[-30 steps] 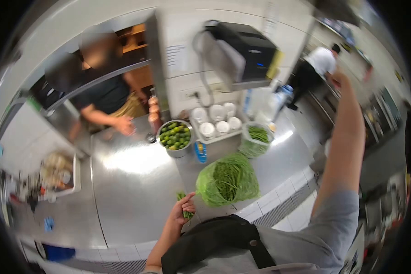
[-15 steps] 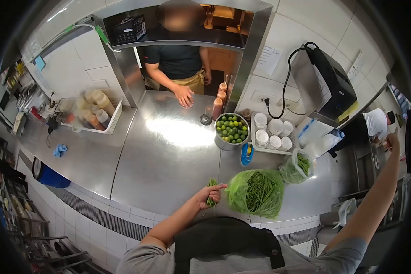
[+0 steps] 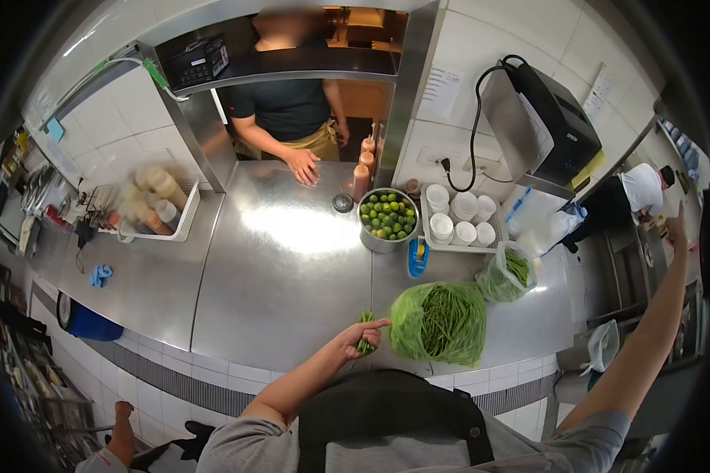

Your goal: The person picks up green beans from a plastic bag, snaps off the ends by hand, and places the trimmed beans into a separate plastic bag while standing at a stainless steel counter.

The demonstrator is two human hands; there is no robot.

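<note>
My left hand (image 3: 363,339) is closed around a small bunch of green beans (image 3: 366,317) above the front edge of the steel counter. Its index finger points right, close to a green plastic bag (image 3: 405,319) with a heap of green beans (image 3: 452,317) in it. Far out to the right, at the end of my stretched arm, my right hand (image 3: 676,227) is raised with a finger extended. Nothing shows in it, though it is small in view and its other fingers are hard to make out.
Across the steel counter (image 3: 280,296), a person (image 3: 280,118) rests a hand on it. A pot of limes (image 3: 386,215), a tape dispenser (image 3: 418,258), white cups (image 3: 465,206) and a smaller bean bag (image 3: 511,272) stand nearby. Other people are at right (image 3: 643,189) and lower left (image 3: 122,441).
My view has shifted slightly. My right hand has risen a little, with a finger now extended. Another person's arm has appeared at the lower left. My left hand still grips the beans.
</note>
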